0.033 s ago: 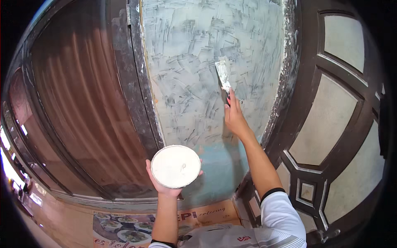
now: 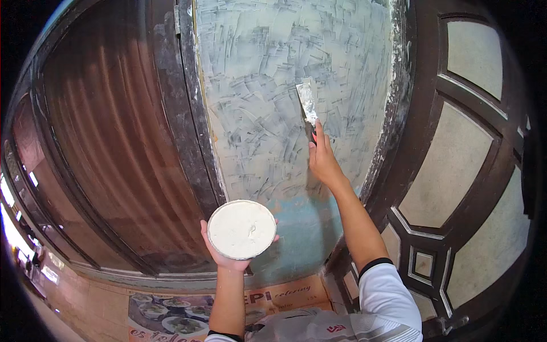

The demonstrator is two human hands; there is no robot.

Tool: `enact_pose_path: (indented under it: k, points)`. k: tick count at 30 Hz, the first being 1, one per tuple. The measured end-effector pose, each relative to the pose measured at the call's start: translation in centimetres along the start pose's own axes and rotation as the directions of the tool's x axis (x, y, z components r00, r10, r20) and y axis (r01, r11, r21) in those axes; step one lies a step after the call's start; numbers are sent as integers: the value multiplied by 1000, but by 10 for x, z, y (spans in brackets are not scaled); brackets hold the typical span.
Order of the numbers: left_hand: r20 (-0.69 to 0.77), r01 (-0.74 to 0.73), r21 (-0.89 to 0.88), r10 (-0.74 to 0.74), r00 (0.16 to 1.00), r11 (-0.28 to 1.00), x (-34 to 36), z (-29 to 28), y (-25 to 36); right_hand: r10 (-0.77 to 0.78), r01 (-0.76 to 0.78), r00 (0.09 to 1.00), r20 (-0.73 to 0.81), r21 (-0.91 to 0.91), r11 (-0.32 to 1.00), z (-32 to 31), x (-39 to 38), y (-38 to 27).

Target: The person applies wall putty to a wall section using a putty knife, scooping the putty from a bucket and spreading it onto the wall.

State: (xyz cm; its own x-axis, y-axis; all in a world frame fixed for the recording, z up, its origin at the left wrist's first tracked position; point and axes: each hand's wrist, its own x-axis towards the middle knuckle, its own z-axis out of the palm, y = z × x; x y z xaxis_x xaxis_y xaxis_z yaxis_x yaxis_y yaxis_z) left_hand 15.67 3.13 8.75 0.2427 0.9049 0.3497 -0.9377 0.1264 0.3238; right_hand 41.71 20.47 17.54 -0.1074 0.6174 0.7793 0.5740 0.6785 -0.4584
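Note:
My left hand (image 2: 232, 264) is wrapped round a round tub (image 2: 242, 229) from beneath, fingers showing at both its sides. White paste fills the tub almost to the rim, with a small dent right of its middle. In my right hand (image 2: 323, 158) is a putty knife (image 2: 307, 102) with a black and red handle, my index finger stretched along it toward the blade. White paste coats the blade, which lies at the wall panel (image 2: 256, 125). Patchy strokes of pale filler over grey cover that panel, and its lower part is bare blue-green.
Left of the panel stands a dark wooden frame (image 2: 191, 114) with a brown curtain (image 2: 108, 159) behind glass. A dark panelled door (image 2: 421, 188) with pale insets is on the right. A printed banner (image 2: 171, 313) lies on the tiled floor (image 2: 85, 290) below.

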Motion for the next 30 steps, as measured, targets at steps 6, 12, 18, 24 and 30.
enact_pose_path:
  k: [6,12,18,24,30]
  points:
    - [-11,-34,30,35,999,999,-7,-5,12,111,-81,992,67,-341,937,10,-16,7]
    - [-18,-53,34,54,998,998,-7,-10,14,-156,138,985,-71,-213,967,4,-9,4]
    - [16,5,-59,-4,1000,998,-3,-10,7,-120,101,992,-34,-338,936,14,-6,20]
    - [-42,-19,7,20,999,1000,-11,-14,14,-26,25,1000,-6,-201,979,26,-43,29]
    - [-63,-16,1,16,998,1000,-6,-9,11,-146,124,987,-73,-242,962,3,7,3]
